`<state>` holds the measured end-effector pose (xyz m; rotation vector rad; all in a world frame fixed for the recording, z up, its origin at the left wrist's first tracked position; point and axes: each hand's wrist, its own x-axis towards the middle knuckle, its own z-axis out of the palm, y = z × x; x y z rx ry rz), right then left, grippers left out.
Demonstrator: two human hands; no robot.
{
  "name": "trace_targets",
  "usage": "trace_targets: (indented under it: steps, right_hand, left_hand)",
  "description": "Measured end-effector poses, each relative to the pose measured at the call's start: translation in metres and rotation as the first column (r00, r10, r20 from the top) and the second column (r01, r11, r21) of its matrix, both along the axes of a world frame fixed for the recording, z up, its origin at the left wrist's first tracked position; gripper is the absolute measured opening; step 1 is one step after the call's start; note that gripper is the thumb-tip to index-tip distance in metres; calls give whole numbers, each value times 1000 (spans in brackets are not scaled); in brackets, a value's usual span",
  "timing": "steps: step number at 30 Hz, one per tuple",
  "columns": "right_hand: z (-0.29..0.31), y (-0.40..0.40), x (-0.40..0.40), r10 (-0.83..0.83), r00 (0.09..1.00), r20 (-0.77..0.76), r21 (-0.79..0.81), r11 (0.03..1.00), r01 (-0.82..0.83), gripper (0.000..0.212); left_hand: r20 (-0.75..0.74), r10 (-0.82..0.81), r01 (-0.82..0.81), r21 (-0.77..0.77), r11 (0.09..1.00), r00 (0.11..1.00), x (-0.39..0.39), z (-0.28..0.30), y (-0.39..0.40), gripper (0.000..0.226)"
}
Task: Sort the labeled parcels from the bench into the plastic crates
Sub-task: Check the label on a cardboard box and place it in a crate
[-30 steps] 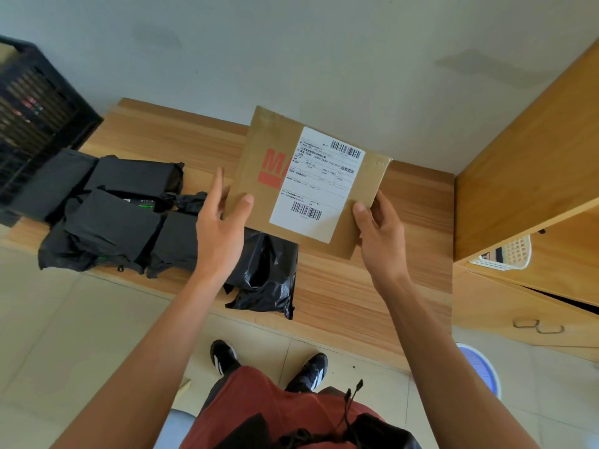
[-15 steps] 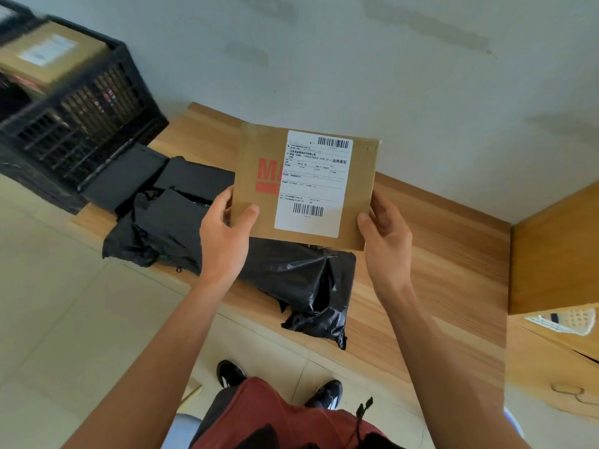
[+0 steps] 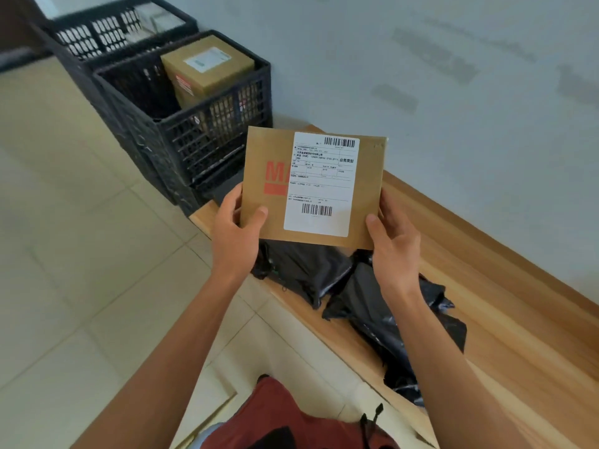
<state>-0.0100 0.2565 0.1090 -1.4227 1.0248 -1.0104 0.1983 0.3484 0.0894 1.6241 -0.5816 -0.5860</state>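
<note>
The flat brown parcel (image 3: 312, 189) is held up above the bench (image 3: 505, 319), face to the camera. Its white label (image 3: 321, 184) carries two barcodes and small print (too fine to read), partly covering red letters "MA". The label's long axis runs upright. Left hand (image 3: 235, 236) grasps the lower left corner, right hand (image 3: 393, 244) the lower right. Black bags (image 3: 356, 286) lie beneath. Beyond, a black crate (image 3: 201, 131) holds a labeled box (image 3: 207, 71).
</note>
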Motion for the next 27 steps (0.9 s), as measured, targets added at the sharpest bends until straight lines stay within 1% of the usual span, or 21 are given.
trace_targets:
  steps: [2,7,17,22,27]
  right_hand:
    - [1,1,26,30,1000,6,-1,1000,-30,52]
    - [-5,1,102,147,989,-35,1,989,-147,51]
    - [-23,-20,233,304,953,-12,53,951,-303,52]
    - [-24,-49,299,460,887,-18,93,885,-457,59]
    - [-31,-74,364,524,852,-1,105,847,-521,61]
  left_hand:
    - [19,41,-41,2,999,999,22,-2,9,50]
    - [38,160,-160,3,987,986,83,-1,35,50]
    - [74,331,-335,47,941,941,185,-7,52,52]
    - [113,395,-403,64,913,912,245,-3,38,50]
    - [144,447,-463,101,881,883,300,4,27,51]
